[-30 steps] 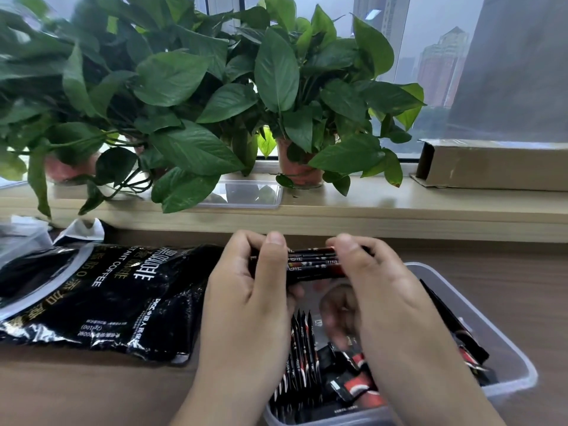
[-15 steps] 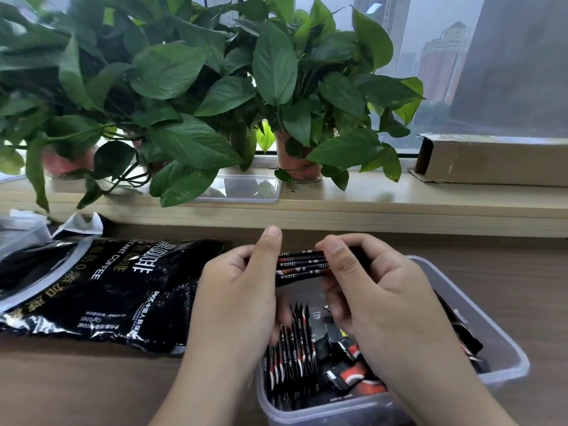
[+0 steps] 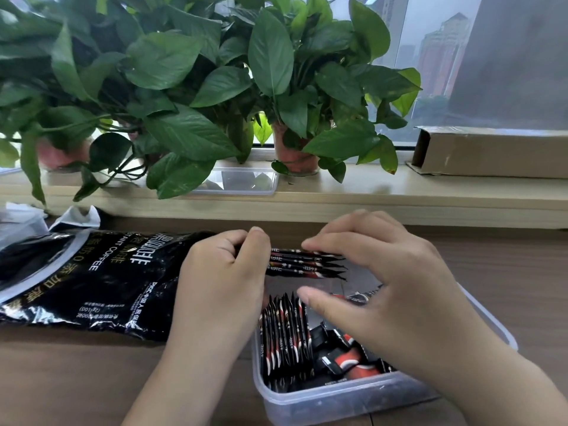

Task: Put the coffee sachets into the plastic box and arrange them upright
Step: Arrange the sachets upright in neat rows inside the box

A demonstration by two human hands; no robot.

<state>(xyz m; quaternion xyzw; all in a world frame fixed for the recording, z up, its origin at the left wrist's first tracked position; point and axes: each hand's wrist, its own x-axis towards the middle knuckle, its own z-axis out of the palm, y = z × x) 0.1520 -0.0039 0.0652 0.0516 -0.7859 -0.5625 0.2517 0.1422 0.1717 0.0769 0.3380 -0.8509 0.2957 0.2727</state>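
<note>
My left hand [image 3: 221,281] pinches one end of a small bundle of black-and-red coffee sachets [image 3: 302,264], held level above the clear plastic box [image 3: 338,395]. My right hand [image 3: 387,278] hovers over the bundle's other end with fingers spread, its fingertips resting on the top sachet. Inside the box, a row of sachets [image 3: 285,333] stands upright along the left wall. More sachets [image 3: 341,355] lie loose and jumbled in the middle, partly hidden under my right hand.
A large black instant-coffee bag [image 3: 92,278] lies on the wooden table left of the box. Potted plants [image 3: 295,155] and a clear lid [image 3: 239,181] sit on the window ledge behind. A cardboard box [image 3: 491,152] rests on the ledge at right.
My right hand has let go of the bundle's end and opened its fingers over it. The left hand still holds the bundle, which has fanned out slightly.
</note>
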